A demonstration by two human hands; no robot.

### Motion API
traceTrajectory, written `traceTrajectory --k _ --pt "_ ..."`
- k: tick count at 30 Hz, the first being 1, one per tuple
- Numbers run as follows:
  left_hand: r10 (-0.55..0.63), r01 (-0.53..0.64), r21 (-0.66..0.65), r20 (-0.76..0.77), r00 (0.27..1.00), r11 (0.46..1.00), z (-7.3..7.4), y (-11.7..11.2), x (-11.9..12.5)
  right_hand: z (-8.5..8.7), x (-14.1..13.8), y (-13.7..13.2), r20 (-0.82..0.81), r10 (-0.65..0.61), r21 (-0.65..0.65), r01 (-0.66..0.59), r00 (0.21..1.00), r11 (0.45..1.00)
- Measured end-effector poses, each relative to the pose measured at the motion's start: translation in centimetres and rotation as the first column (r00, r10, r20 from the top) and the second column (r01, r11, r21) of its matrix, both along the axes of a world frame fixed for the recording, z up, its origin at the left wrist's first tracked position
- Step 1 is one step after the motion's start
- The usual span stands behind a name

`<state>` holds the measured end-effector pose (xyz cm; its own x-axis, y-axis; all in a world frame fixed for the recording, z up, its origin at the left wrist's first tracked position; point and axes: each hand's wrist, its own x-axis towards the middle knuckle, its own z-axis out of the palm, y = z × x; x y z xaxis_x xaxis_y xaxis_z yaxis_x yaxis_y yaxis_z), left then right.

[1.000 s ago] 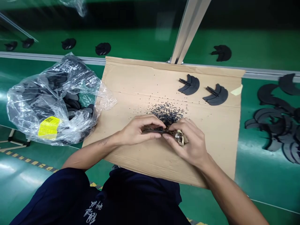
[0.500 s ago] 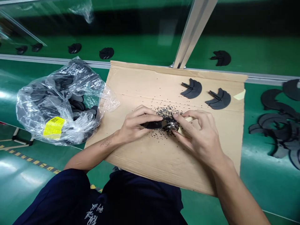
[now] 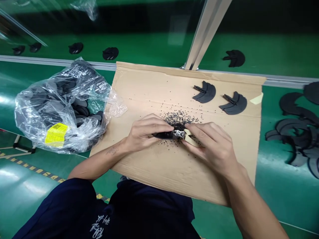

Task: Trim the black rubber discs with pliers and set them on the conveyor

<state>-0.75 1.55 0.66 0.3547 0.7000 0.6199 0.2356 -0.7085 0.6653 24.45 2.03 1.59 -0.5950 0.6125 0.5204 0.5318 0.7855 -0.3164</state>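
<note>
My left hand (image 3: 142,133) is closed on a dark, flat plastic part (image 3: 163,135), which juts out past my fingertips over the cardboard. My right hand (image 3: 214,142) grips a pair of nippers (image 3: 179,133) with cream handles. Their metal jaws point left and meet the inner end of the part; whether they bite into it I cannot tell. Under and around both hands lie many tiny black plastic scraps (image 3: 179,117). Two black curved parts with stems, a nearer-left one (image 3: 204,92) and one to its right (image 3: 234,103), rest on the cardboard beyond my right hand.
A cardboard sheet (image 3: 149,172) covers the middle of the green bench. On the left sits a clear plastic bag (image 3: 37,113) of dark parts with a yellow label (image 3: 56,134). Loose black curved parts (image 3: 294,129) pile up at right. A metal post (image 3: 208,33) rises behind.
The nippers have turned slightly in my right hand, so their jaws now show more clearly against the part. Both hands stay close together; the whole view has shifted a little.
</note>
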Motion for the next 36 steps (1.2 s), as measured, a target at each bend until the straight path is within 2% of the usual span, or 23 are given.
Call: traceTrajectory --k 6,14,17,20,23,26,30,32,36 --pt "-0.021 0.021 0.024 0.009 1.000 0.999 -0.1 0.1 0.0 0.0 0.2 -0.2 0.046 -0.020 0.031 0.019 0.999 0.999" --pt "-0.061 0.064 0.089 -0.039 0.997 0.994 0.0 0.3 -0.2 0.3 0.2 -0.4 0.072 0.013 -0.040 -0.010 0.997 0.999" --pt "-0.053 0.056 0.056 -0.042 0.998 0.997 0.0 0.3 -0.1 0.1 0.1 -0.3 0.010 0.044 -0.144 -0.042 0.999 0.989" --pt "-0.022 0.021 -0.028 -0.062 0.998 0.999 0.0 0.1 0.0 0.1 0.0 -0.2 -0.089 0.057 -0.283 -0.081 0.994 0.956" --pt "0.007 -0.014 -0.065 -0.100 0.995 0.998 0.0 0.0 0.0 0.0 -0.1 -0.1 -0.135 0.028 -0.338 -0.072 0.990 0.938" --pt "0.043 -0.051 -0.053 -0.142 0.989 0.997 0.0 -0.1 -0.1 -0.2 -0.2 0.0 -0.060 -0.054 -0.267 0.036 0.997 0.963" --pt "0.016 -0.019 -0.011 -0.212 0.977 1.000 -0.4 0.0 -0.2 -0.4 -0.5 0.0 0.170 -0.196 -0.001 0.199 0.966 0.980" --pt "0.019 -0.019 0.004 -0.275 0.961 1.000 -0.7 0.0 -0.1 -0.4 -0.7 -0.1 0.233 -0.231 0.077 0.219 0.945 0.973" --pt "0.082 -0.075 0.035 -0.337 0.938 0.997 -1.1 0.0 -0.2 -0.2 -0.9 -0.3 0.270 -0.256 0.129 0.228 0.928 0.965"
